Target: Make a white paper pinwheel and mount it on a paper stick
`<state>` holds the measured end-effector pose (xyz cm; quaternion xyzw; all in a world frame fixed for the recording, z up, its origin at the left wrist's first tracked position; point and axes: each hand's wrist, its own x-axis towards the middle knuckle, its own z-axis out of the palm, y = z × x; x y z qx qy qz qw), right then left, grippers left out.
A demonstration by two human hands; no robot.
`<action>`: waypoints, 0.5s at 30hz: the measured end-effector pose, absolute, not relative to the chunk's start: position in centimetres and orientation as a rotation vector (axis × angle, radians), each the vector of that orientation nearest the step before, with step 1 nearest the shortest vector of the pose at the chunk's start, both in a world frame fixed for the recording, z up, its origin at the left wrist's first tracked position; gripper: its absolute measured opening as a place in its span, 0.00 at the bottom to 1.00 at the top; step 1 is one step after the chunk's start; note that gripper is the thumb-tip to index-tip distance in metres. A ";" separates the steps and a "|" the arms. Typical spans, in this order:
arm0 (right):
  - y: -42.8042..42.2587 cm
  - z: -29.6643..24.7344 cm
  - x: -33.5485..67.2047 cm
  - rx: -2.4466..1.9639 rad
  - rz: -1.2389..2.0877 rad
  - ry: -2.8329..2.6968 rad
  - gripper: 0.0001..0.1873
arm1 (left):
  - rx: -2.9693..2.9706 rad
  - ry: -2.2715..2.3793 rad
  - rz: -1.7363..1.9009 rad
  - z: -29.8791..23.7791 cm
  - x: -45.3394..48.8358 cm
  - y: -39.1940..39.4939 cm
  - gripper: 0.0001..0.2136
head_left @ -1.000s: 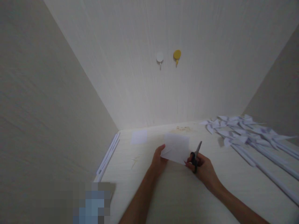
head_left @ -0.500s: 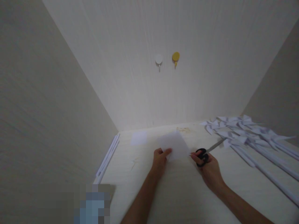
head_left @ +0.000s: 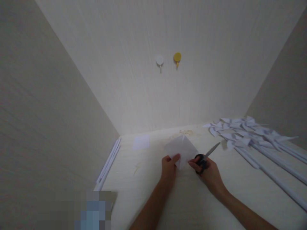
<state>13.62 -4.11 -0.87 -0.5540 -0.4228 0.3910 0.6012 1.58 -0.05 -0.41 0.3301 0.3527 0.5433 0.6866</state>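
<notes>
A white square of paper (head_left: 181, 148) is held corner-up over the pale table (head_left: 148, 191). My left hand (head_left: 169, 165) pinches its lower left edge. My right hand (head_left: 208, 174) touches the paper's lower right edge with its fingertips while gripping black-handled scissors (head_left: 205, 157). The scissor blades are closed and point up and to the right, away from the paper.
A small white paper square (head_left: 141, 141) lies at the back left. Long white strips (head_left: 107, 161) lean along the left wall. A pile of white paper pinwheels on sticks (head_left: 254, 137) covers the right side. A white hook (head_left: 159, 60) and a yellow hook (head_left: 177, 57) hang on the back wall.
The paper has been turned from lying flat-edged to standing on a corner. Both hands have drawn together at its lower edge, and the scissors swung from upright to pointing right.
</notes>
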 end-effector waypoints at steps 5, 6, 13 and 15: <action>-4.4 -0.4 13.4 -1.367 0.875 -1.021 0.10 | 0.754 0.856 1.240 -0.7 2.0 -0.3 0.08; -4.4 -0.4 13.4 -1.378 0.865 -1.019 0.11 | 0.795 0.898 1.226 -0.7 2.0 -0.4 0.08; -4.4 -0.7 13.8 -1.265 0.888 -0.854 0.12 | 1.069 1.031 1.155 0.3 1.9 -1.1 0.11; -4.5 -0.6 13.7 -1.248 0.912 -0.842 0.12 | 1.119 1.032 1.160 0.5 2.0 -1.2 0.13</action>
